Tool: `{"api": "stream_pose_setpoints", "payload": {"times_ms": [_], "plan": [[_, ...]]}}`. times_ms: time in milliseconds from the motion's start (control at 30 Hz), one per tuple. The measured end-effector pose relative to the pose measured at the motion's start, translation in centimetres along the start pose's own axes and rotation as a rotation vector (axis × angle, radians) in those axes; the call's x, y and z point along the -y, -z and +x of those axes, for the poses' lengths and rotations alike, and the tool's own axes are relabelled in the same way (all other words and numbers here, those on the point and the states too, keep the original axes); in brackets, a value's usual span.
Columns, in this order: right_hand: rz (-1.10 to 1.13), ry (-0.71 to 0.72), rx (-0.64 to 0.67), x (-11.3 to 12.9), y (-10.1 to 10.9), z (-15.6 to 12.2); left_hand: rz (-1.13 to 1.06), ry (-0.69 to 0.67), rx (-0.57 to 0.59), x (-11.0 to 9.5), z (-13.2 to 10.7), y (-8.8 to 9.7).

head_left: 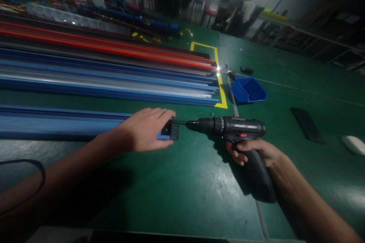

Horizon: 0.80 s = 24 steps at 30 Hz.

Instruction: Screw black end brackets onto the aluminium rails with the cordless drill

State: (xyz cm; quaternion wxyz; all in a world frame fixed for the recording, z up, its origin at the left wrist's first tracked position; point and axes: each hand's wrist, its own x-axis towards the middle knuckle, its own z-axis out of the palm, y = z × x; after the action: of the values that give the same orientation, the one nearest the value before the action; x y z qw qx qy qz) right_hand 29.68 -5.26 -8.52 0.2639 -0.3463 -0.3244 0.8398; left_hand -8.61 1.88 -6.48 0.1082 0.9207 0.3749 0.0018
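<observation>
A long blue rail [57, 123] lies on the green floor, running in from the left. My left hand [145, 129] is clamped over its right end, fingers wrapped on top and thumb underneath, beside the dark end cap [172, 131]. My right hand [253, 152] grips the handle of a black cordless drill [236, 127]. The drill lies level, and its bit [182, 122] touches the end cap of the rail.
Several long blue, silver and red rails [114, 68] lie in a row behind. A blue plastic bin [248, 90] sits by a yellow floor marking [221, 79]. A flat black piece [306, 124] and a white object [353, 144] lie at the right. A person sits far back.
</observation>
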Motion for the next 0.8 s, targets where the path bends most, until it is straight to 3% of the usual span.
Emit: {"api": "stream_pose_setpoints", "payload": {"times_ms": [800], "plan": [[0.002,0.007,0.022,-0.02,0.06,0.02,0.019,-0.003,-0.003,-0.09,0.01,-0.01]]}}
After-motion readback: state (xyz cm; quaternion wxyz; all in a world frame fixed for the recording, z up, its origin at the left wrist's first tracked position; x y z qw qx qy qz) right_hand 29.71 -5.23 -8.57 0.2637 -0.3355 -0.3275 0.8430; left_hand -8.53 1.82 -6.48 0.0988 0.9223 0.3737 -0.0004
